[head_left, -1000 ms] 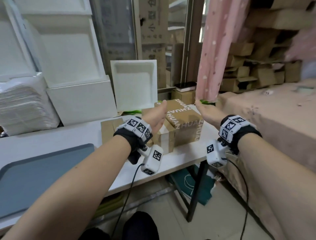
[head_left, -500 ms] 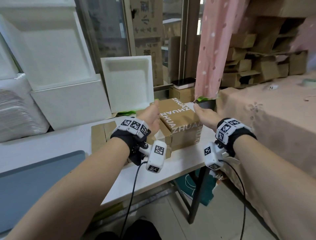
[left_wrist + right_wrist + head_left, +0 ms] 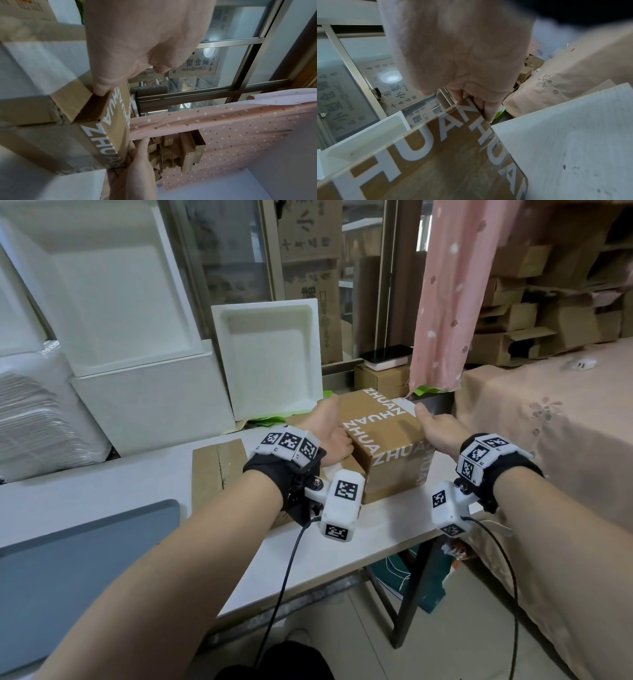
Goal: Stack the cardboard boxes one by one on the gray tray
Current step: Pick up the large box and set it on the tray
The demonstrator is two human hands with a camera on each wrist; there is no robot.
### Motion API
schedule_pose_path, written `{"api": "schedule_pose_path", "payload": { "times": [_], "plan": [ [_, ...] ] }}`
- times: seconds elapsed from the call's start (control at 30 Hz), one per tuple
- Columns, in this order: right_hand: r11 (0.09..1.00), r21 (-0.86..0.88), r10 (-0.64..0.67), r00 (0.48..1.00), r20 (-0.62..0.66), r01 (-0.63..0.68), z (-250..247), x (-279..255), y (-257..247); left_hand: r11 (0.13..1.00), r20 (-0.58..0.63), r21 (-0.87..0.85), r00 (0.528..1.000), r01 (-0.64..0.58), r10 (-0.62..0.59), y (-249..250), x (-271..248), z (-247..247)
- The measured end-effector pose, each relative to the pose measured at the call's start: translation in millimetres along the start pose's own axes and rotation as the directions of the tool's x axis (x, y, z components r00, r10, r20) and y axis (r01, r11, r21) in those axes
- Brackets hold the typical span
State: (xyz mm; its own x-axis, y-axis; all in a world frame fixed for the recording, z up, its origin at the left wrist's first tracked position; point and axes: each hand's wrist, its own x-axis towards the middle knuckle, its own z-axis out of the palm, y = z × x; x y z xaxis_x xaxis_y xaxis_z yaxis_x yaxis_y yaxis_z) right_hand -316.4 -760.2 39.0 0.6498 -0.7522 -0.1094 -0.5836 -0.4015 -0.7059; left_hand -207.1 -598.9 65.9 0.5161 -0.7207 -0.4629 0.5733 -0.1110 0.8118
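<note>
A brown cardboard box (image 3: 387, 436) with white ZHUAN lettering stands at the right end of the white table (image 3: 102, 484). My left hand (image 3: 330, 422) lies against its left side with the thumb sticking up. My right hand (image 3: 436, 426) presses its right side, thumb on the top edge. In the left wrist view the right hand's fingers (image 3: 137, 151) lie straight along the box (image 3: 109, 135). In the right wrist view the fingers (image 3: 486, 108) reach down past the box's (image 3: 436, 155) far corner. The gray tray (image 3: 85, 559) sits at the lower left, bare where visible.
A lower cardboard box (image 3: 219, 470) lies just left of the lettered one, under my left wrist. White foam boxes (image 3: 270, 361) line the back. A pink curtain (image 3: 445, 285) hangs behind, and a cloth-covered surface (image 3: 548, 422) stands close on the right.
Both hands have moved forward and inward from hovering apart to touching the lettered box's two sides. The view has swung right, so less of the tray shows.
</note>
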Motion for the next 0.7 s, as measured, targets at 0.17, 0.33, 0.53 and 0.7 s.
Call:
{"api": "schedule_pose_path", "payload": {
  "times": [0.17,0.33,0.53,0.7],
  "plan": [
    [0.999,0.028,0.017,1.0,-0.022,-0.017,3.3,7.3,0.9,1.0,-0.045,-0.004,0.999,0.021,-0.021,4.3,23.6,0.6],
    [0.995,0.098,0.033,0.998,-0.05,-0.028,8.2,10.6,5.7,0.99,-0.122,0.136,0.992,0.037,-0.02,-0.2,56.3,-3.5],
    [0.991,0.137,0.017,0.996,-0.086,-0.005,5.9,6.2,3.8,0.985,-0.076,0.163,0.995,-0.049,0.062,-0.9,32.4,4.4],
    [0.983,0.165,-0.054,0.989,-0.136,0.076,-15.8,-11.5,-22.7,0.981,0.007,0.142,0.991,-0.132,0.132,19.6,-6.2,4.5]
  ]
}}
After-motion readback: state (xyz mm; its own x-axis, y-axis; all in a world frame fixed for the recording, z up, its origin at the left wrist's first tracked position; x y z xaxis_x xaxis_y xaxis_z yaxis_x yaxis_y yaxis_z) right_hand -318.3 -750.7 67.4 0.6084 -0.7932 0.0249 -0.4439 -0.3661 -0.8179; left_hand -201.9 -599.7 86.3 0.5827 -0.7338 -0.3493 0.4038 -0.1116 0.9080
